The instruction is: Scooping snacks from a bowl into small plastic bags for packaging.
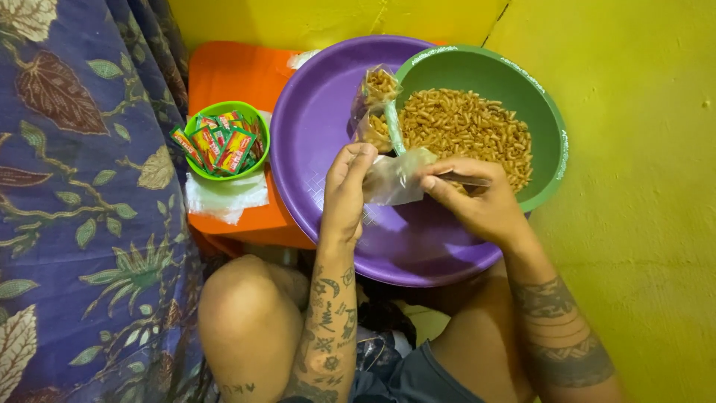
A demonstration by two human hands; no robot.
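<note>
My left hand (345, 192) pinches one side of a small clear plastic bag (397, 177) over the purple basin (313, 142). My right hand (471, 203) grips the bag's other side and also holds a metal spoon (464, 179), its handle lying across the fingers. Just beyond the bag, a green bowl (548, 119) is heaped with brown macaroni-like snack pieces (466, 130). Two filled small bags of the snack (377, 108) lean against the bowl's rim inside the basin.
A small green bowl (195, 168) with several red and green sachets (221, 145) sits on an orange stool (227, 75), beside a stack of clear plastic bags (224, 198). A blue floral cloth (82, 224) hangs left. Yellow wall and floor surround; my bare knees are below.
</note>
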